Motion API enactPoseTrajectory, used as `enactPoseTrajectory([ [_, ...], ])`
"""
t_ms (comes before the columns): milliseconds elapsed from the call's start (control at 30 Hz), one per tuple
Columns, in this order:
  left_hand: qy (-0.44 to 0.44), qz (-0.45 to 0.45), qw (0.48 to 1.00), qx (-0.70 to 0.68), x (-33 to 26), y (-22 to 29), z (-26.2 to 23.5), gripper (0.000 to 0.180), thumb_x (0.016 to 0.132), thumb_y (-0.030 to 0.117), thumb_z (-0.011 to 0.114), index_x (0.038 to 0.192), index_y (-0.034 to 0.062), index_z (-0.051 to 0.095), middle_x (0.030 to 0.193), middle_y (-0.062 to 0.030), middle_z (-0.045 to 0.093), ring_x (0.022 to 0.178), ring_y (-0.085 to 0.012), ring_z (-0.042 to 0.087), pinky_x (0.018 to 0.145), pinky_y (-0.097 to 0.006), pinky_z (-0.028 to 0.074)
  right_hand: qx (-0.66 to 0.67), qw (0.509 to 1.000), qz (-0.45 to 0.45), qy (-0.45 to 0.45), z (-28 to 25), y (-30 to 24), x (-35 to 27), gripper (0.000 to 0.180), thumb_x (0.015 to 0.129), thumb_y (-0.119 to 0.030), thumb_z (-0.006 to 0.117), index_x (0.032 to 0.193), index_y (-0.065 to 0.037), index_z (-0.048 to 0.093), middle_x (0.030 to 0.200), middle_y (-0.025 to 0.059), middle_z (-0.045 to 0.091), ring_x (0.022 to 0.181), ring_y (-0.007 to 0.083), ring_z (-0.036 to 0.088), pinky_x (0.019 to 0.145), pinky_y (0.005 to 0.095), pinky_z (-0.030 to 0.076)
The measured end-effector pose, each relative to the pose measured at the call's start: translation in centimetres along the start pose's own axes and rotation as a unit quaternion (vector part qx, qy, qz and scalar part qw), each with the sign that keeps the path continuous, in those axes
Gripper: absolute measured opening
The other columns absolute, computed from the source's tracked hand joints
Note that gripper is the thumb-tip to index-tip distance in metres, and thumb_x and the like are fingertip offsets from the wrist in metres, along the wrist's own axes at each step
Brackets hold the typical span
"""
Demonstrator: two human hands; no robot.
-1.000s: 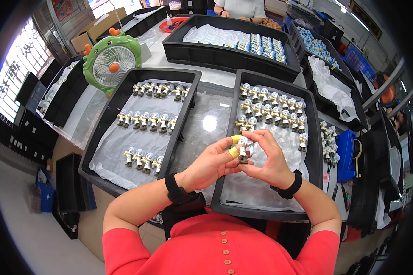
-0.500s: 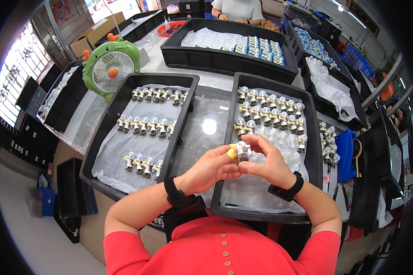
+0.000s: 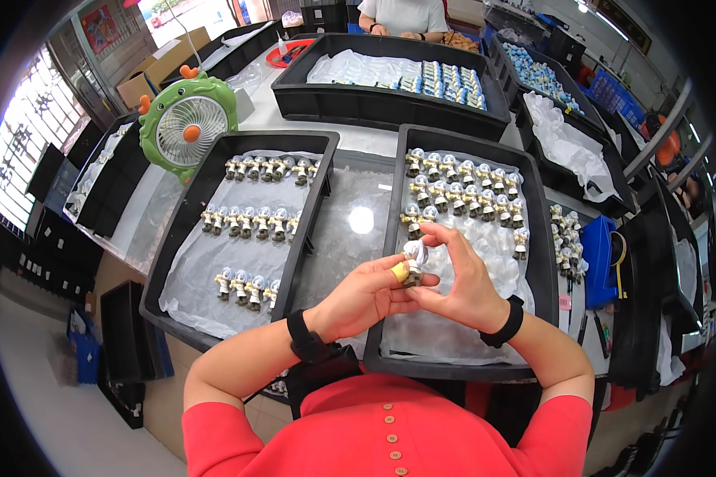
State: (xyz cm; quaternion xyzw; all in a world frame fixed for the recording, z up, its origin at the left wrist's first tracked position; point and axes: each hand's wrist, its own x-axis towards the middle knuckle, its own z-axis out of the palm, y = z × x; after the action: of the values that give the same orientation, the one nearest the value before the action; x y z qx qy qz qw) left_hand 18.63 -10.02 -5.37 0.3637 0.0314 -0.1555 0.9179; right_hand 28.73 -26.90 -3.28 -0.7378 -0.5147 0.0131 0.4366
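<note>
Wearing a red buttoned top (image 3: 390, 437) at six o'clock, the person brings both forearms up from the lower edge, a black band on each wrist. The left hand (image 3: 362, 296) is curled, its thumb and fingers pinching the lower part of a small figurine (image 3: 412, 261) that has a clear round top and a pale body; a yellow tip shows on one finger just beside it. The right hand (image 3: 463, 280) meets it from the other side, thumb pressing the same figurine while the index finger arches over it and the other fingers spread loosely. The figurine is held just above the near half of the right tray (image 3: 537, 262), at the centre of the view, over crinkled white plastic sheet.

Beyond the hands, toward twelve o'clock in that tray, stand rows of like figurines (image 3: 465, 187), close together. At nine o'clock lies the left tray (image 3: 184, 215), black too, lined with white sheet and carrying three short rows of figurines (image 3: 250, 222). Between the trays shines a bare strip of table (image 3: 358, 222).

At ten o'clock a green desk fan (image 3: 187, 123) with orange horns faces the camera. At twelve o'clock a long black bin (image 3: 390, 99) holds blue and white pieces. At three o'clock a blue box (image 3: 598, 258) sits by loose figurines. Farthest off, at twelve, another person's torso (image 3: 402, 16) shows at the table's far side.
</note>
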Motion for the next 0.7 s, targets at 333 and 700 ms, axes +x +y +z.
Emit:
enactPoseTrajectory([
  [333, -0.025, 0.017, 0.999, 0.033, -0.1, 0.0, 0.5, 0.043, 0.096, 0.025, 0.051, 0.134, 0.0088, 0.039, 0.124, -0.0094, 0.055, 0.110, -0.0176, 0.056, 0.095, -0.033, 0.045, -0.019, 0.986, -0.163, 0.007, 0.3, 0.1, 0.1, 0.083, 0.064, 0.004, 0.070, 0.138, -0.006, 0.035, 0.117, 0.0140, 0.047, 0.107, 0.0299, 0.050, 0.081, 0.0345, 0.048],
  [700, -0.013, 0.085, 0.986, 0.141, -0.2, -0.1, 0.7, 0.045, 0.093, 0.014, 0.055, 0.135, 0.0050, 0.041, 0.126, -0.0073, 0.052, 0.119, -0.0183, 0.050, 0.099, -0.034, 0.043, 0.000, 0.990, -0.137, 0.018, 0.8, 0.7, -0.2, 0.090, 0.063, -0.004, 0.079, 0.140, -0.008, 0.032, 0.118, 0.0094, 0.055, 0.109, 0.0285, 0.050, 0.092, 0.0390, 0.039],
])
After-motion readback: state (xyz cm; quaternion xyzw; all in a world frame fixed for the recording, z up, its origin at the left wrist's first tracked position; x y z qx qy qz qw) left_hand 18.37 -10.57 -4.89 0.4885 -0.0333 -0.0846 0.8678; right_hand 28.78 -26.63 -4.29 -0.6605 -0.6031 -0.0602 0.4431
